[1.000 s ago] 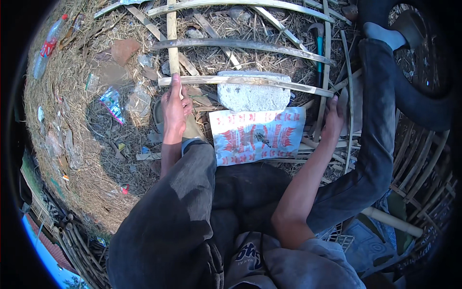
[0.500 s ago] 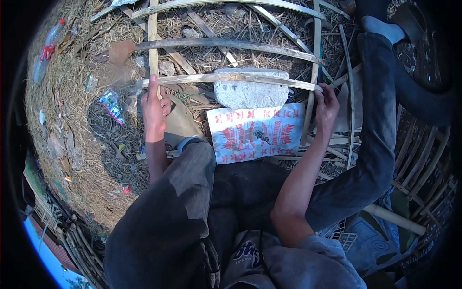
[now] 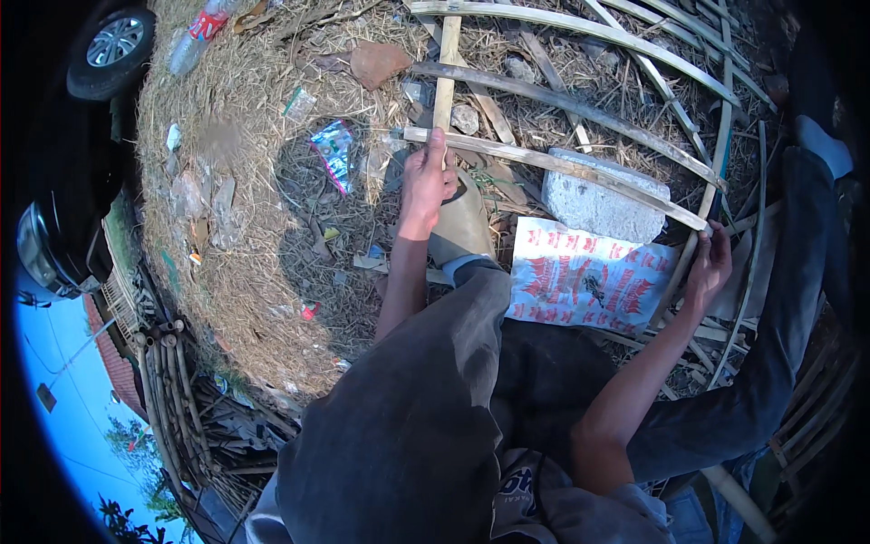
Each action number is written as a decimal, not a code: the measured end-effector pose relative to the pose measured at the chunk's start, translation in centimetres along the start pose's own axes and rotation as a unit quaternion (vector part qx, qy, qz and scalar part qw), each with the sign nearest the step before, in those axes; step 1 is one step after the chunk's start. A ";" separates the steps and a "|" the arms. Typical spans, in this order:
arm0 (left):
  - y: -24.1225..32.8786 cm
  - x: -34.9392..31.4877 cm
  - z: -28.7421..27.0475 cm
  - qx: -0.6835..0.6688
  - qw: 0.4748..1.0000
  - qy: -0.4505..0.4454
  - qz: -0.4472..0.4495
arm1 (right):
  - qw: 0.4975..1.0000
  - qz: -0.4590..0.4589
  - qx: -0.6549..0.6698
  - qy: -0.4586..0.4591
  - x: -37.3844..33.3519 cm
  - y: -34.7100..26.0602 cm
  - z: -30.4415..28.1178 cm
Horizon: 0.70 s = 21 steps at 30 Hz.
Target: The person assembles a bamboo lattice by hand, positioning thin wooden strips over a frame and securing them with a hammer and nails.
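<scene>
Across the white block (image 3: 598,212), a pale slat (image 3: 507,152).
Left of it I see the left hand (image 3: 428,189) curled, thumb gripping one end; right of it, the right hand (image 3: 712,261) pinches the other end.

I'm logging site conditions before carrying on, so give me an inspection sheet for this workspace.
Surface: straw-strewn ground.
Job's things: near bamboo slat crosses left rail and right rail, passing over a pale block; red-printed sheet lies beside the block.
Clutter: plastic bottle, shiny wrapper, reddish rubble piece.
Hands: left hand grips the slat's left crossing; right hand holds its right end by the fingertips.
Cables: nothing seen near the hands.
Surroundings: stacked poles, vehicle wheel.
</scene>
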<state>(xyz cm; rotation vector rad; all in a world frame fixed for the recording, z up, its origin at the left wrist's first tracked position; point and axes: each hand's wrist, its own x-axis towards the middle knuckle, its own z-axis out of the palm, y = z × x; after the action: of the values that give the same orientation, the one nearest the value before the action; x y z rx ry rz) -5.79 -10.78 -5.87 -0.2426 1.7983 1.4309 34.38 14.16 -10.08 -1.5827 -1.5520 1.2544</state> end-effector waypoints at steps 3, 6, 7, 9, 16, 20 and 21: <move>-0.3 0.0 0.0 -0.005 1.000 -0.006 -0.006 | 1.000 0.006 -0.015 0.001 -0.1 0.0 -0.1; 0.3 -0.5 -0.5 -0.006 1.000 -0.010 -0.001 | 0.999 -0.009 -0.032 -0.010 -0.2 -0.7 0.6; 0.4 -0.5 -0.3 -0.008 1.000 -0.005 -0.006 | 1.000 -0.008 -0.027 -0.011 -0.1 -0.7 0.5; 0.0 -0.3 0.1 -0.025 1.000 0.003 -0.011 | 1.000 -0.003 -0.026 -0.013 0.0 -0.6 0.1; -0.5 -0.1 -0.1 -0.045 0.999 -0.012 0.008 | 0.999 0.013 -0.005 -0.048 -0.2 -1.9 -0.1; -0.8 -0.8 -0.9 -0.035 0.999 -0.028 0.029 | 0.996 0.051 -0.043 -0.055 -1.4 -3.1 -0.6; -0.9 -0.7 -1.1 -0.028 0.999 -0.019 0.036 | 0.996 0.063 -0.026 -0.064 -1.5 -3.2 -0.6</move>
<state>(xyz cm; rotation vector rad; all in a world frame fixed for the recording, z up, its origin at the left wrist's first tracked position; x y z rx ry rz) -5.34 -12.30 -5.99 -0.1798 1.7533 1.5271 33.78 13.29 -6.63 -1.6836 -1.5957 1.4203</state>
